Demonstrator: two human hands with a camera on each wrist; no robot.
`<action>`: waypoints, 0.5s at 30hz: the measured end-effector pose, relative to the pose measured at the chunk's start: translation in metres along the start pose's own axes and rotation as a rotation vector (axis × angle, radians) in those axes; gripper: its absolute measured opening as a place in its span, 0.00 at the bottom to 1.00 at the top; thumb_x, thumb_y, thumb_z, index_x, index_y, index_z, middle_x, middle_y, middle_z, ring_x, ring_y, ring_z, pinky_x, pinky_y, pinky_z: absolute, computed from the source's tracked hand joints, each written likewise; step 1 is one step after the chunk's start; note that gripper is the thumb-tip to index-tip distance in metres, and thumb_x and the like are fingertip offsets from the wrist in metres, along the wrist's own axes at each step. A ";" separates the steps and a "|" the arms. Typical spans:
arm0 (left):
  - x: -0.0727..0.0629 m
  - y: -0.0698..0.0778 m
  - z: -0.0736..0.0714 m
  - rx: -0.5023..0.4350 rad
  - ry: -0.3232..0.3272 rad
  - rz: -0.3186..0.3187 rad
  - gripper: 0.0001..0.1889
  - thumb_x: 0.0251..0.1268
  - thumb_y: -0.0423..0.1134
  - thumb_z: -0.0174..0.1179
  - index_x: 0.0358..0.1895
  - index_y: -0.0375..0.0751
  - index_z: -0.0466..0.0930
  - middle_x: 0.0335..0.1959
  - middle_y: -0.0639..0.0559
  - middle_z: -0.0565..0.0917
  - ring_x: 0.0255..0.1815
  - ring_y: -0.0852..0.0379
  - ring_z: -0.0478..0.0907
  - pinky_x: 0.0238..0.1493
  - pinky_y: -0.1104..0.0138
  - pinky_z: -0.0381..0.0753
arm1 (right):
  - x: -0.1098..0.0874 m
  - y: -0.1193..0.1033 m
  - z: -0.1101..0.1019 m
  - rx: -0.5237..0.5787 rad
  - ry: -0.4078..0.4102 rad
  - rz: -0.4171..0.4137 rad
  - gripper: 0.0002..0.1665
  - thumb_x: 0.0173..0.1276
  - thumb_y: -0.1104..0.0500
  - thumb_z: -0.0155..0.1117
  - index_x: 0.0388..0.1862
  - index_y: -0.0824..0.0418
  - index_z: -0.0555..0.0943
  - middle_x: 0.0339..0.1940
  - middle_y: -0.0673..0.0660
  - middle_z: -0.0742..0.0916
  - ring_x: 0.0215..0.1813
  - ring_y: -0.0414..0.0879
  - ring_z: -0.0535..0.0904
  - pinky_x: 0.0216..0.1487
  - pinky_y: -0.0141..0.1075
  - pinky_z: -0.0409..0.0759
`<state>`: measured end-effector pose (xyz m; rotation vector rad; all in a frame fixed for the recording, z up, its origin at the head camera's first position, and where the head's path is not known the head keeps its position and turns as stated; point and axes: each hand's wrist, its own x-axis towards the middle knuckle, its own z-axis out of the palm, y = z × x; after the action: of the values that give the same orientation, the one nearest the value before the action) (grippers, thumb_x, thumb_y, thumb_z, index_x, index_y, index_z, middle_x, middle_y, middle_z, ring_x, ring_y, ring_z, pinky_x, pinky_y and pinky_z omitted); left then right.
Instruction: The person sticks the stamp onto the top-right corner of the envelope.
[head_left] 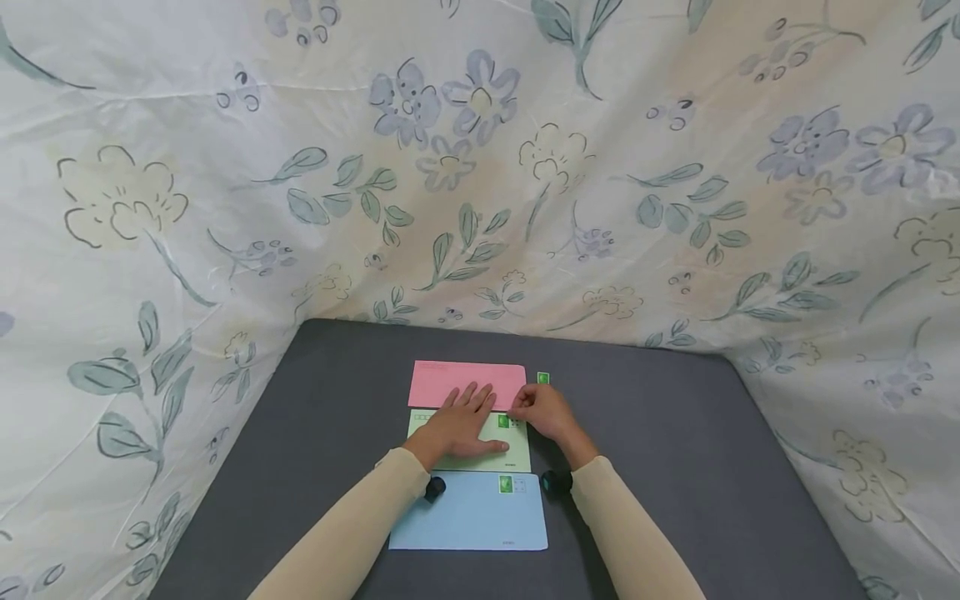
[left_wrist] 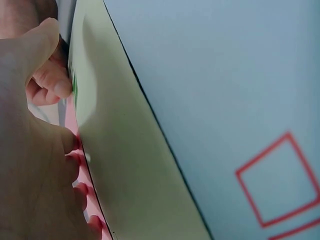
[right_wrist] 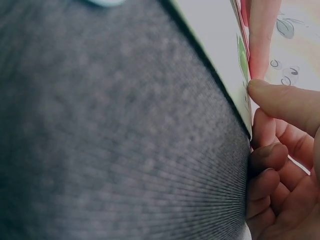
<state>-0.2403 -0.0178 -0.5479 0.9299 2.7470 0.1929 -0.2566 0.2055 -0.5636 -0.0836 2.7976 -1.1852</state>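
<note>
One green envelope (head_left: 516, 442) on the bench (head_left: 675, 467), left hand (head_left: 465, 429) spread flat across it, fingertips over the pink envelope (head_left: 468, 372); right hand (head_left: 547, 412) curled at green's top-right corner, pinching or not, can't tell!

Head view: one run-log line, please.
Left hand spread across green envelope and pink envelope; right hand at green envelope's upper-right corner; green stamp on table, right of pink

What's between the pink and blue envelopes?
The pale green envelope, with the left hand lying partly over it; the head view shows it.
</note>
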 end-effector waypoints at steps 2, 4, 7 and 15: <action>0.000 0.000 -0.001 0.001 -0.004 -0.001 0.56 0.72 0.80 0.47 0.89 0.42 0.52 0.91 0.47 0.50 0.90 0.43 0.44 0.86 0.45 0.47 | 0.001 0.000 0.000 -0.009 0.002 0.002 0.09 0.68 0.60 0.82 0.31 0.55 0.87 0.27 0.51 0.85 0.33 0.48 0.79 0.33 0.38 0.76; 0.000 0.000 0.000 0.004 -0.008 -0.001 0.57 0.72 0.81 0.47 0.90 0.42 0.52 0.91 0.48 0.50 0.90 0.43 0.43 0.86 0.45 0.46 | 0.001 0.001 0.000 -0.017 0.005 0.002 0.10 0.68 0.59 0.82 0.31 0.55 0.87 0.27 0.51 0.84 0.32 0.48 0.79 0.33 0.38 0.76; 0.002 -0.001 0.002 0.011 -0.022 -0.006 0.57 0.72 0.81 0.47 0.90 0.43 0.50 0.91 0.48 0.48 0.90 0.44 0.41 0.86 0.46 0.44 | 0.002 0.002 0.001 -0.024 0.008 0.000 0.11 0.67 0.59 0.83 0.30 0.54 0.87 0.27 0.51 0.84 0.32 0.48 0.79 0.33 0.39 0.76; 0.003 -0.003 0.002 0.019 -0.032 -0.005 0.57 0.72 0.80 0.47 0.90 0.44 0.49 0.91 0.49 0.46 0.90 0.44 0.39 0.86 0.46 0.42 | 0.001 0.002 0.000 -0.006 0.005 -0.007 0.10 0.68 0.58 0.83 0.31 0.54 0.87 0.27 0.51 0.84 0.32 0.48 0.79 0.34 0.39 0.77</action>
<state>-0.2440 -0.0181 -0.5513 0.9234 2.7258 0.1497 -0.2577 0.2069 -0.5648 -0.0911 2.8070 -1.1804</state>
